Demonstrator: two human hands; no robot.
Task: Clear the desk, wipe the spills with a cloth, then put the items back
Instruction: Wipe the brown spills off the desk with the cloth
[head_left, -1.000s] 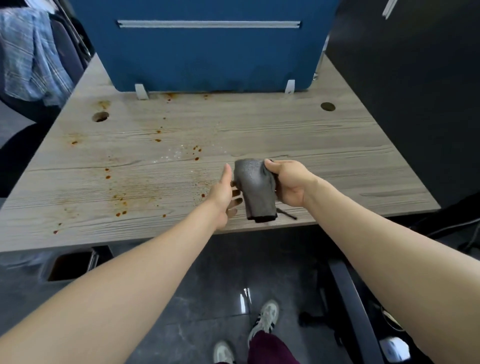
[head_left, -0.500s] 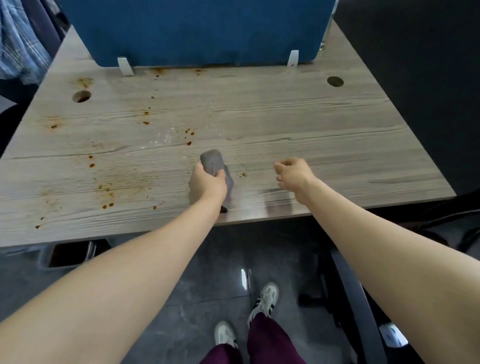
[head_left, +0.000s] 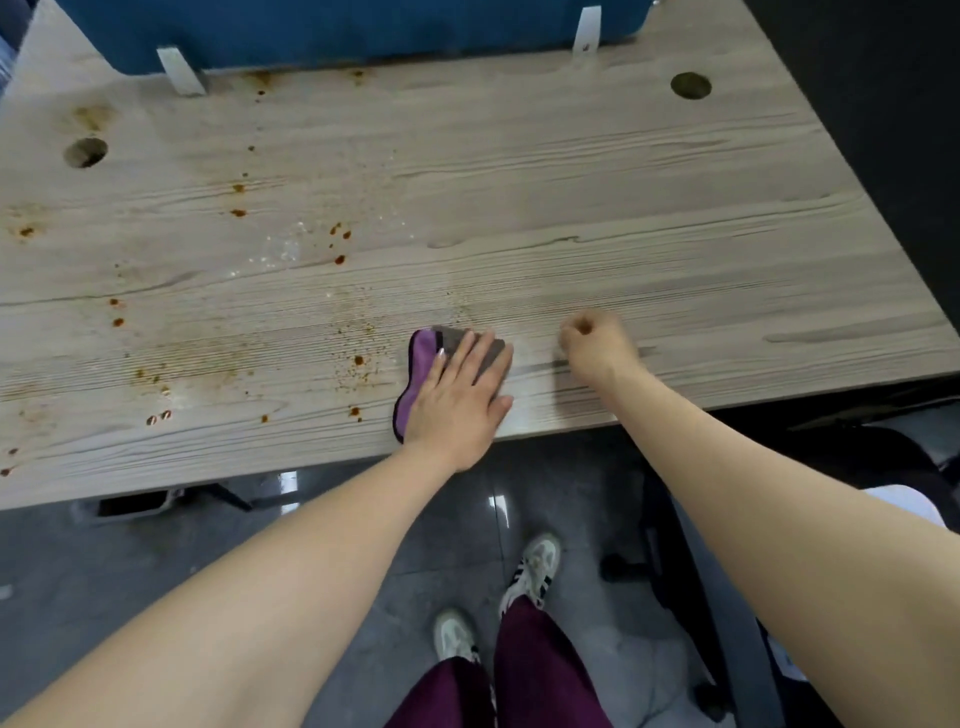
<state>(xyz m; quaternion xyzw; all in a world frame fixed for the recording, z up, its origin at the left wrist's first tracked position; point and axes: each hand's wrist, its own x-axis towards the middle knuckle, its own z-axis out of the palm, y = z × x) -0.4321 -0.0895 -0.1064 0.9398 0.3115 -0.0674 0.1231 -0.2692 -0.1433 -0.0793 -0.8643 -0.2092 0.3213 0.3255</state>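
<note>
Head view: stained wood-grain desk (head_left: 519, 171), blue partition (head_left: 363, 26) behind; left hand (head_left: 457, 400) flat-fingered, pressed cloth (head_left: 423, 358); right hand (head_left: 597, 343) fisted, empty.

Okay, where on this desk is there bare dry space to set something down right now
The right half of the desk is bare, from the right hand back to the grommet hole. Left of the cloth under the left hand, brown spills dot the wood.

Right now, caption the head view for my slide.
Left hand presses cloth on stained desk; right hand fisted.
</note>
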